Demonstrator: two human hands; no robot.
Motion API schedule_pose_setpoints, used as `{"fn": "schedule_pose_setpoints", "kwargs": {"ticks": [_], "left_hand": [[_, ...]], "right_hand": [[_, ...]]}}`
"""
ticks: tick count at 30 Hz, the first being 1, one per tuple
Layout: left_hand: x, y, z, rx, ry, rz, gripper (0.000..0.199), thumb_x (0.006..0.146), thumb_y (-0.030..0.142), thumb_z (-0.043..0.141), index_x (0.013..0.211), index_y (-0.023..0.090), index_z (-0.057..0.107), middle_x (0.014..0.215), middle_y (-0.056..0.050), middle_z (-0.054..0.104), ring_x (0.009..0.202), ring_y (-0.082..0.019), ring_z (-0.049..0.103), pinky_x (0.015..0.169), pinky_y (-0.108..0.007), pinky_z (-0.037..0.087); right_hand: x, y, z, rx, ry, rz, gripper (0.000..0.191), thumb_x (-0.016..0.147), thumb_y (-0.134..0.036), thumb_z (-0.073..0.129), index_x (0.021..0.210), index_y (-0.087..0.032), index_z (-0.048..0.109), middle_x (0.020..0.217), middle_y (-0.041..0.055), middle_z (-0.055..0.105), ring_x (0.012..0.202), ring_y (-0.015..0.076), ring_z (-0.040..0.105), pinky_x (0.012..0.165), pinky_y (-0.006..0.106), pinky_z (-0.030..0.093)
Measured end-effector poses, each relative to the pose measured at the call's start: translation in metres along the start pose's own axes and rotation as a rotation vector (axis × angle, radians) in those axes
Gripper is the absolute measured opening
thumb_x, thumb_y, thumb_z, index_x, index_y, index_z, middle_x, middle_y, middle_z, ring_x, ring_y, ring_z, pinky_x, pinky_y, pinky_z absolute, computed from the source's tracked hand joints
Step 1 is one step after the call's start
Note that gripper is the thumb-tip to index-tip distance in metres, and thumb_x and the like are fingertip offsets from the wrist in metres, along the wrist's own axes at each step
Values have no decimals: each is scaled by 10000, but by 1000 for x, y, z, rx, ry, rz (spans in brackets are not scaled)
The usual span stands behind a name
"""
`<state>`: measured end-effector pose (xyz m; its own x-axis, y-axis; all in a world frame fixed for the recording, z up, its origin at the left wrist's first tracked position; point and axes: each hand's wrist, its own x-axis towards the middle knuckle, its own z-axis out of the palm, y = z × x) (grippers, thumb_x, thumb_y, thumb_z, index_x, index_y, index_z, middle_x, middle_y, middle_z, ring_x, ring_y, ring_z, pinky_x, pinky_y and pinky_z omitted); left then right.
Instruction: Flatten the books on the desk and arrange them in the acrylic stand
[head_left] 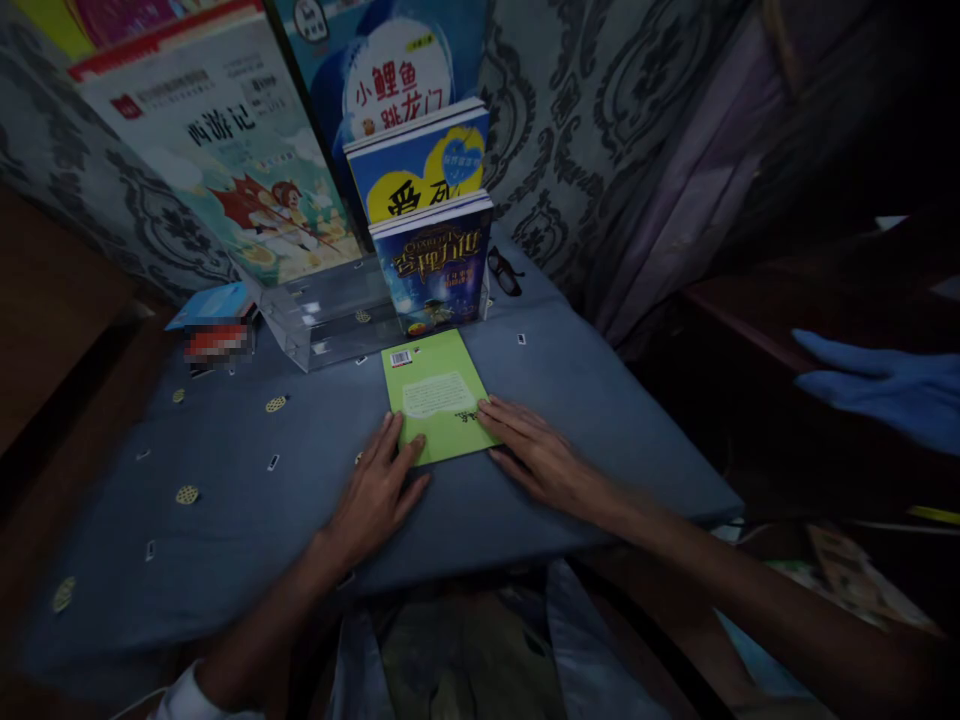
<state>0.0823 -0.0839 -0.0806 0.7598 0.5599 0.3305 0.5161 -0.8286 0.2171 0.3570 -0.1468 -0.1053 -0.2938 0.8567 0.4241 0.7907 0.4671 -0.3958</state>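
A green book (439,390) lies flat on the blue cloth of the table, its back cover up with a barcode at the upper left. My left hand (381,482) rests at the book's lower left corner, fingers stretched and thumb apart, the fingertips touching the cover's edge. On the other side, my right hand (536,455) lies with fingers extended, the tips on the book's right edge. Neither hand is wrapped around it. Just behind the green book stands a dark blue book (439,270) in a clear acrylic stand (300,345).
More upright books, including a blue and yellow book (427,175) and a large white-covered book (232,170), fill the stand. Dark glasses (505,272) lie behind at right. A small stack of books (217,305) sits at left. Another person's blue-gloved hand (892,390) is at far right.
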Motion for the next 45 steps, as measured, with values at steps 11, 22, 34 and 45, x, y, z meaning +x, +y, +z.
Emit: {"fn": "schedule_pose_setpoints", "kwargs": {"ticks": [11,22,34,45], "left_hand": [[-36,29,-7,50,-12,49,476,995,329,517,1432,152,450,1548,-203,437,1479,-332,357,1084,-526,500],[-81,56,-8,279,19,228,398,960,120,449,1328,145,598,1262,-171,689,1178,-337,649,844,-428,630],[-20,26,-68,-94,234,215,420,1015,207,487,1432,165,472,1171,-117,718,1078,-233,651,923,-364,551],[51,-17,-17,-507,227,-313,308,1039,419,358,1039,186,559,949,-70,670,840,-199,629,790,-320,509]], "right_hand": [[-42,-36,-14,-19,11,-17,730,971,-325,577,1604,-252,222,1524,125,501,1412,303,460,1127,532,464],[-90,-70,-16,32,128,-45,580,964,-104,484,1506,-307,448,1252,73,729,1184,267,670,917,432,635],[-6,-52,-68,253,277,-106,346,981,-212,573,1315,-290,617,1058,70,760,926,222,695,774,364,580],[50,6,-19,355,283,294,353,962,-474,510,787,-229,694,765,40,687,766,234,647,703,357,537]]}}
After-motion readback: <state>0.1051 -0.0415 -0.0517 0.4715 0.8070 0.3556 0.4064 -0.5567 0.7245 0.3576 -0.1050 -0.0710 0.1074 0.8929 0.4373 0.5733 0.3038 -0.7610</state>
